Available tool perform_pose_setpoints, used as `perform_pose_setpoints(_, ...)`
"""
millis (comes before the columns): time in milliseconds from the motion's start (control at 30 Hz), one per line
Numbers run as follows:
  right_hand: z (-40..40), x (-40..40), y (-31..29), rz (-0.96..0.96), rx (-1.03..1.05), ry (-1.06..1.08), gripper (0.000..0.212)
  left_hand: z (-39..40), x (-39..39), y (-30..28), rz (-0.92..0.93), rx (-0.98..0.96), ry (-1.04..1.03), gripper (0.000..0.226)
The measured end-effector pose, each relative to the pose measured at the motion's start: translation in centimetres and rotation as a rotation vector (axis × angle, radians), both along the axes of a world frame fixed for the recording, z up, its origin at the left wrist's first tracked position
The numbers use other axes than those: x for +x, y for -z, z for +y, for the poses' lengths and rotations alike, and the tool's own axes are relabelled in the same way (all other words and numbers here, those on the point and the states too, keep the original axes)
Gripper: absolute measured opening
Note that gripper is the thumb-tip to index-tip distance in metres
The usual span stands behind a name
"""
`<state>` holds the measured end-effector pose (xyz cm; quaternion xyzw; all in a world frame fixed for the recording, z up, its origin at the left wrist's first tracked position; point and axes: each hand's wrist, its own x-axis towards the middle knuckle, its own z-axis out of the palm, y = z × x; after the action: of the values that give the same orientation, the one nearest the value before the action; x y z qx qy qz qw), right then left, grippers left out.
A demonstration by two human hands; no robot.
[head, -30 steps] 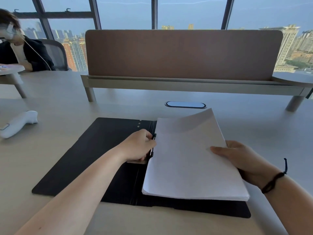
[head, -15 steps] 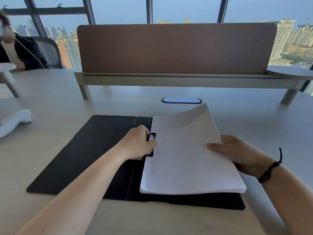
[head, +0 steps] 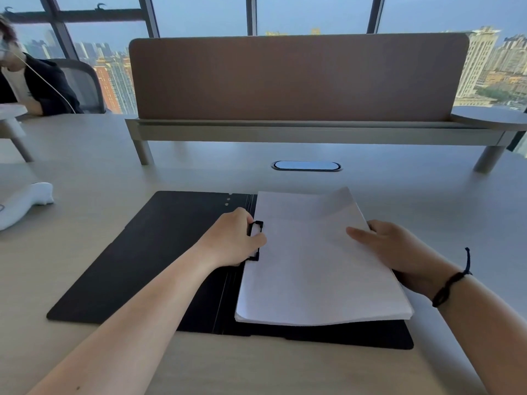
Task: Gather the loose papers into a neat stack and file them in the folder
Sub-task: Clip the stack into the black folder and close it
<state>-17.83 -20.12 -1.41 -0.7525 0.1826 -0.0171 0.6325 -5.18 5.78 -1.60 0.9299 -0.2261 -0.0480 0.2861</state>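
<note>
Two hands at work on open black folder [head: 159, 252]: left hand [head: 233, 240], fingers curled round spine clip [head: 255, 244]; right hand [head: 390, 249], fingers closed on stack's rt edge. Paper stack [head: 313, 266] on rt flap, far corner lifted. Risk: sheets slip w/ clip released early, probably skewing stack.

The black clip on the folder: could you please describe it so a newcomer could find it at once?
Start at the open black folder on the pale desk. Along its spine, at the left edge of the white paper stack, the left hand grips the black clip. It is the only open rectangular frame against white paper.
</note>
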Motion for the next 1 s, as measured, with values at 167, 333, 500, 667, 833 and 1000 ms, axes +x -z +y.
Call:
perform_pose_setpoints(167, -1.0, -0.4, 0.4, -0.006, -0.140, 0.206, 0.025, 0.0, 0.2, 0.2, 0.000, -0.006, -0.005, 0.041)
perform_pose_setpoints(333, -1.3, -1.4, 0.4, 0.043, -0.137, 0.231, 0.015, 0.1, 0.4, 0.7, -0.014, -0.038, -0.031, 0.040)
perform_pose_setpoints(500, -1.4, -0.8, 1.3, 0.032, -0.265, 0.305, 0.013, 0.1, 0.4, 1.2, -0.047, -0.034, -0.043, 0.042)
perform_pose_setpoints(667, -0.4, -0.9, 1.2, 0.020, -0.556, 0.294, 0.008, 0.1, -0.1, 1.5, -0.108, -0.030, -0.047, 0.047)
perform_pose_setpoints(833, 2.6, -1.4, 0.8, -0.077, -1.001, 0.242, 0.026, 0.6, -1.4, 1.8, -0.180, -0.094, -0.059, 0.043)
perform_pose_setpoints(1000, 6.3, -2.8, 0.8, -0.088, -1.169, -0.031, 0.051, 2.1, -3.9, 1.4, -0.130, -0.289, -0.149, 0.036)
